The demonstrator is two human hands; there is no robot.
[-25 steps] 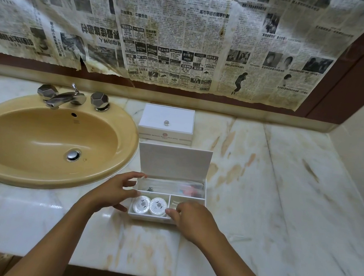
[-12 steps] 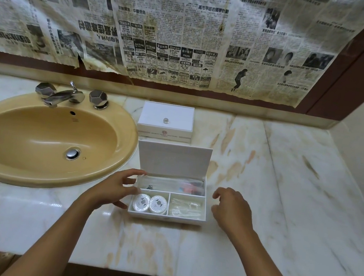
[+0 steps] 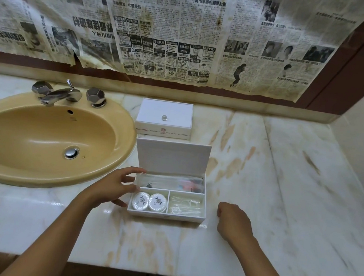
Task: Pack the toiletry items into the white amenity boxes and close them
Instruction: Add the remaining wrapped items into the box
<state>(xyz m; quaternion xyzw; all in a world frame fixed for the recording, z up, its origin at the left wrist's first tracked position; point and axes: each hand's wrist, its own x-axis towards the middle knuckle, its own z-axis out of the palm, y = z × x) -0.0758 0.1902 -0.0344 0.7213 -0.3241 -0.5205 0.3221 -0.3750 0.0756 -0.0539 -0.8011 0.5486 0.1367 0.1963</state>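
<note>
- Where the marble counter [image 3: 261, 194] runs along the wall, yellowed newspaper sheets [image 3: 167, 31] hang above it, and a tan oval sink [image 3: 44, 140] with a chrome faucet [image 3: 61, 94] is set into its left part.
- Behind, near the wall, a closed white amenity box [image 3: 164, 118] sits with a small knob on its lid.
- Just in front of it stands an open amenity box [image 3: 166, 215], lid upright; two round wrapped soaps [image 3: 149, 201] fill its front left compartment, clear packets [image 3: 187, 205] the front right, long wrapped items [image 3: 170, 181] the rear.
- Left hand [image 3: 110, 186] is spread, fingertips against the open box's left wall.
- Right hand [image 3: 232, 221] rests loosely curled on the counter just right of the box, holding nothing.
</note>
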